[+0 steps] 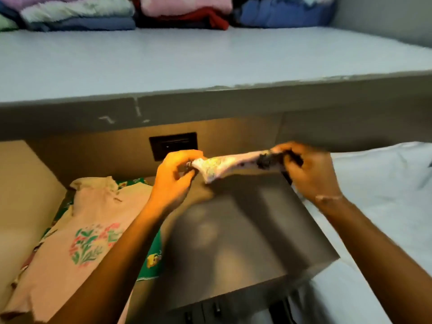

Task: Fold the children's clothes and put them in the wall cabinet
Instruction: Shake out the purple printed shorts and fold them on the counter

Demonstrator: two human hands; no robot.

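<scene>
Small pale garment (230, 163) stretched roughly level, long axis left to right, your left hand (174, 177) pinching its left end, your right hand (308, 170) clenched on its dark right end

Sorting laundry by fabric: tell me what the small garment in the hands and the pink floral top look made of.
Small garment: soft, thin, stretchy printed knit, probably cotton; it pulls into a narrow band between the left hand and right hand. Pink floral top: matte jersey-like cotton, lying limp with soft creases; the print looks flat. Blur leaves both uncertain.
</scene>
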